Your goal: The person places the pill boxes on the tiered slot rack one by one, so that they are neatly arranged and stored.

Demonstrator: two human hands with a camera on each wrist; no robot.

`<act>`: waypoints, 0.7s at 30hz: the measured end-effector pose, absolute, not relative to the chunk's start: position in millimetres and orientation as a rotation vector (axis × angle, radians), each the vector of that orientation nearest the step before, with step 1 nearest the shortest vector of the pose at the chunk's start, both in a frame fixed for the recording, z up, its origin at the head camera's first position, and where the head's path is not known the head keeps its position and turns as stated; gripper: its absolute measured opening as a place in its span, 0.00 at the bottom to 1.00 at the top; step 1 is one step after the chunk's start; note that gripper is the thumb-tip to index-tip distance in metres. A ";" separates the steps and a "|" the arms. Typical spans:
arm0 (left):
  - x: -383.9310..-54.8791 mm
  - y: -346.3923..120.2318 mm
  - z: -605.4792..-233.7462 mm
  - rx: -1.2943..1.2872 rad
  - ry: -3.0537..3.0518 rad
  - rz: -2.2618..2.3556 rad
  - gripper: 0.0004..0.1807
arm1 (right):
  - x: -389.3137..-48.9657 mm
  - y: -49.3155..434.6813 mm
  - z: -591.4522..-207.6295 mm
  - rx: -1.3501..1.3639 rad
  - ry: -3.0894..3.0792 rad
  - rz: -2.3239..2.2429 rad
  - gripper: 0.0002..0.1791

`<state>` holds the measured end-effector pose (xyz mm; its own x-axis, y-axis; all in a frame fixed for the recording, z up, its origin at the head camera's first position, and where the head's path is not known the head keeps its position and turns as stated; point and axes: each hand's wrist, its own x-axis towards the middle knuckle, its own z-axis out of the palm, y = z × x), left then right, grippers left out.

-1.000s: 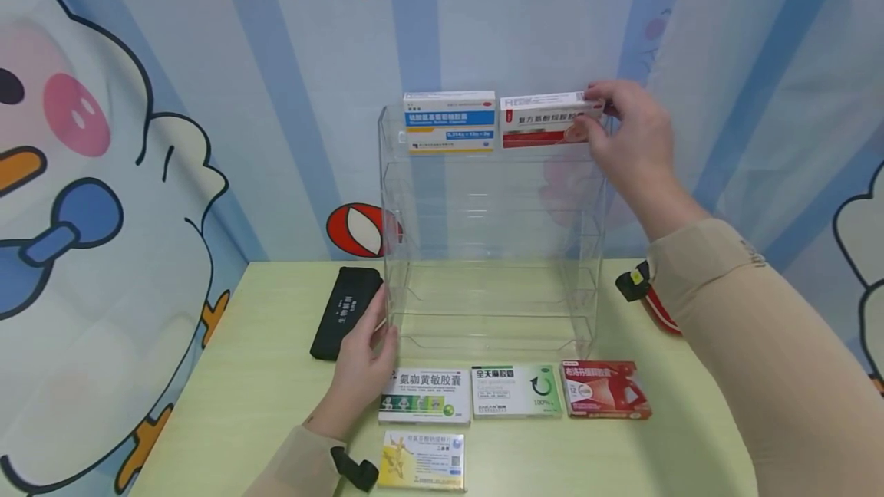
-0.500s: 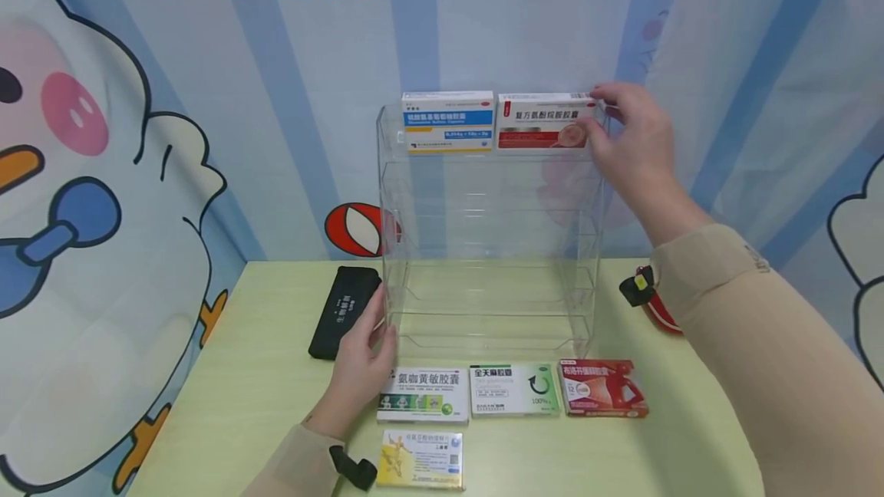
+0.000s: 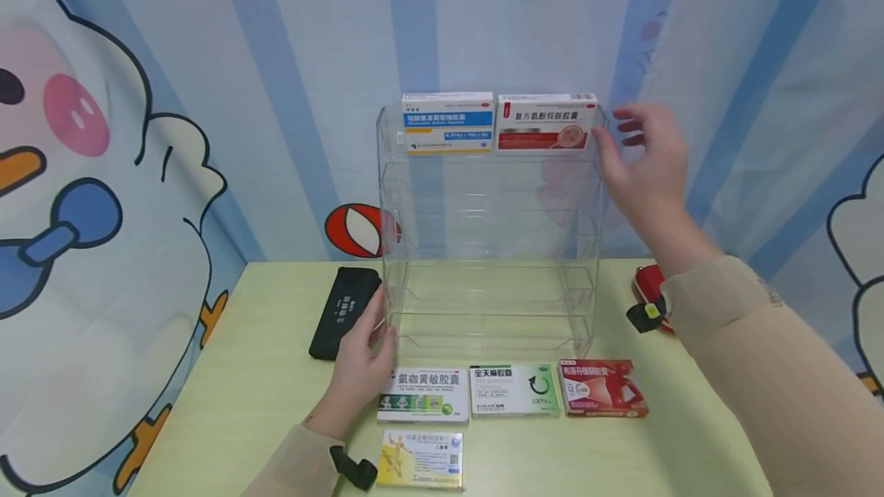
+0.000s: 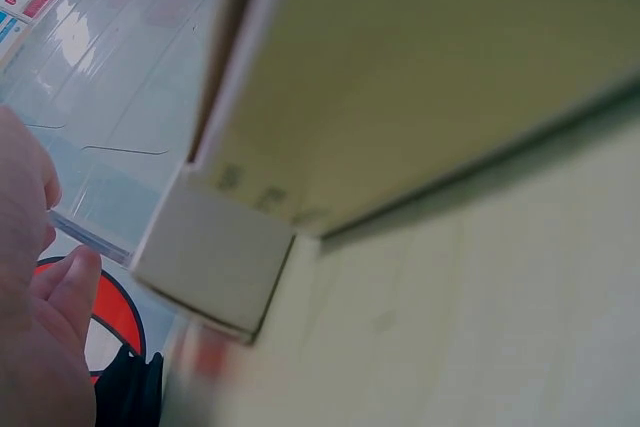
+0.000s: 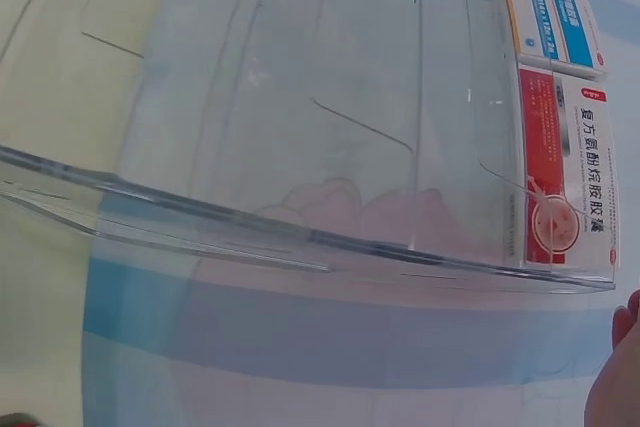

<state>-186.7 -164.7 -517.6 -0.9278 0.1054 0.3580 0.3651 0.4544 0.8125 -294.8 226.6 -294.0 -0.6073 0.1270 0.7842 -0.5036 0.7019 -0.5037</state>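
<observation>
Now that your right hand [image 3: 645, 159] has let go, fingers spread, the red box [image 3: 545, 122] stands shelved; your left hand [image 3: 362, 363] steadies the rack [image 3: 486, 305], fingers straight.

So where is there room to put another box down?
The clear shelf rack has bare tiers below the top one, where the blue box and red-and-white box fill the row. The table is bare left of the left hand. In front of the rack it is crowded with boxes.
</observation>
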 end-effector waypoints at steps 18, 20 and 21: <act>-186.3 -163.7 -519.6 -0.413 -2.438 -1.433 0.42 | -257.8 226.8 -365.1 0.463 -2.082 0.894 0.23; -186.6 -163.6 -519.6 -0.413 -2.436 -1.425 0.42 | -252.6 225.6 -371.0 0.481 -2.081 0.911 0.24; -186.8 -163.6 -519.7 -0.411 -2.436 -1.425 0.43 | -249.9 225.1 -374.3 0.491 -2.083 0.918 0.24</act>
<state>-186.8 -163.6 -519.7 -0.9177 0.0984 0.3848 0.3836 0.4706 0.7946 -249.9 225.1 -374.3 -0.6126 -0.0321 0.7897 -0.6047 0.6624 -0.4421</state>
